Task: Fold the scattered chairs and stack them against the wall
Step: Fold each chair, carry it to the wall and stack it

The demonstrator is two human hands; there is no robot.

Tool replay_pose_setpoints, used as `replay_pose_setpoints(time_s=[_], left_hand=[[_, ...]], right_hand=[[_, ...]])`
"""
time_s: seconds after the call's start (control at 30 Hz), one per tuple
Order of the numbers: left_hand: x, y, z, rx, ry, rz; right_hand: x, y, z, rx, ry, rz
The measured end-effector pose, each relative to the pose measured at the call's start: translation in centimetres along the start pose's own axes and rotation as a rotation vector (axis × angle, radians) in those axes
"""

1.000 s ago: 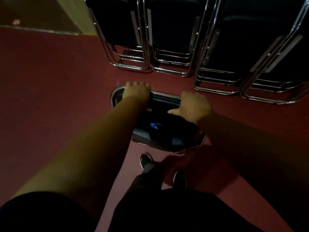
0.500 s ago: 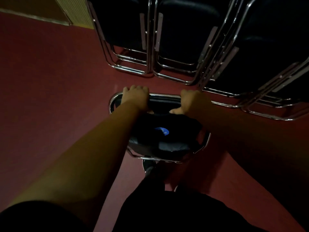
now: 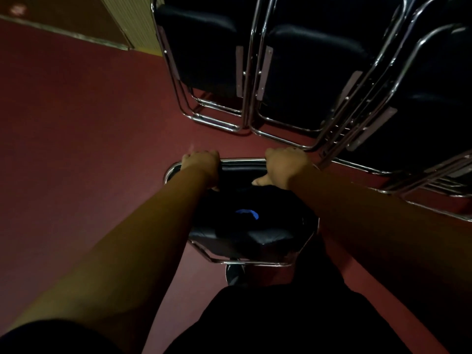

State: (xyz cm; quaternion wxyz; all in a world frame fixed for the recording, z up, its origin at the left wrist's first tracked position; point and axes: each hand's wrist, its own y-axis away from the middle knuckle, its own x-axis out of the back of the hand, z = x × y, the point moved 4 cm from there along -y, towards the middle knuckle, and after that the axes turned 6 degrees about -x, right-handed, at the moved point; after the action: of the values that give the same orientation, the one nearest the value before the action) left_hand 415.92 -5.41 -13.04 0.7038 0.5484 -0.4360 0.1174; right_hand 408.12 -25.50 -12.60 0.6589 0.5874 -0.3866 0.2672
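Observation:
A folded black chair (image 3: 255,231) with a chrome frame and a blue sticker on its seat stands upright in front of me. My left hand (image 3: 200,163) grips the left part of its top bar. On the right part of the same bar my right hand (image 3: 286,166) grips, thumb pointing inward. Just beyond the bar stand folded black chairs (image 3: 306,72) in leaning stacks, their chrome feet on the red floor. The held chair's top bar is close to the nearest stack's feet.
Red carpet floor (image 3: 76,136) stretches open to the left. A tan ribbed wall panel (image 3: 132,21) and a floor threshold strip sit at the upper left. My dark-clothed legs and one shoe (image 3: 233,274) are below the chair.
The held chair and both hands have moved forward, closer to the stacked chairs; the stacks now loom larger and nearer in view. Both grips are unchanged.

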Motion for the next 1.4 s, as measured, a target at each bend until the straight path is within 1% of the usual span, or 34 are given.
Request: replay_pose_setpoints(time_s=[0.1, 0.2, 0.3, 0.4, 0.6, 0.7, 0.8, 0.93, 1.07, 1.13, 1.23, 1.27, 1.3, 1.4], left_hand=[[1.0, -1.7, 0.9, 0.026, -0.004, -0.067], [3.0, -4.7, 3.3, 0.086, -0.008, -0.142], [5.7, -8.4, 6.5, 0.129, -0.004, -0.163], [9.1, -12.4, 10.2, 0.119, -0.036, -0.166], [18.5, -19.1, 15.5, 0.073, -0.115, -0.081], [23.3, -22.2, 17.9, 0.039, -0.158, -0.001], [27.9, -24.8, 20.3, -0.013, -0.203, 0.092], [33.2, -28.1, 22.7, -0.093, -0.250, 0.158], [36.5, -32.1, 23.8, -0.169, -0.259, 0.228], [37.3, -33.9, 23.9, -0.214, -0.268, 0.248], [37.4, -35.8, 23.8, -0.282, -0.271, 0.303], [37.4, -36.4, 23.5, -0.299, -0.257, 0.316], [37.5, -37.0, 23.2, -0.313, -0.247, 0.326], [38.0, -38.7, 22.6, -0.337, -0.245, 0.316]], right_hand=[[0.2, -2.2, 1.6, 0.068, -0.052, -0.029], [0.9, -5.2, 4.7, 0.099, -0.086, -0.079], [1.7, -8.2, 8.9, 0.082, -0.185, -0.158], [2.8, -10.6, 13.8, 0.051, -0.250, -0.208], [8.4, -15.7, 22.2, 0.046, -0.343, -0.177], [12.2, -17.8, 26.0, 0.016, -0.398, -0.108], [15.5, -19.8, 29.3, -0.025, -0.389, -0.052], [19.0, -22.6, 33.2, -0.075, -0.383, 0.034], [21.4, -25.7, 36.0, -0.171, -0.303, 0.100], [21.7, -27.0, 36.7, -0.204, -0.311, 0.136], [21.4, -27.5, 37.2, -0.220, -0.316, 0.262], [21.4, -27.8, 37.0, -0.237, -0.288, 0.266], [21.6, -28.2, 36.7, -0.273, -0.265, 0.234], [22.7, -30.1, 36.2, -0.384, -0.255, 0.062]])
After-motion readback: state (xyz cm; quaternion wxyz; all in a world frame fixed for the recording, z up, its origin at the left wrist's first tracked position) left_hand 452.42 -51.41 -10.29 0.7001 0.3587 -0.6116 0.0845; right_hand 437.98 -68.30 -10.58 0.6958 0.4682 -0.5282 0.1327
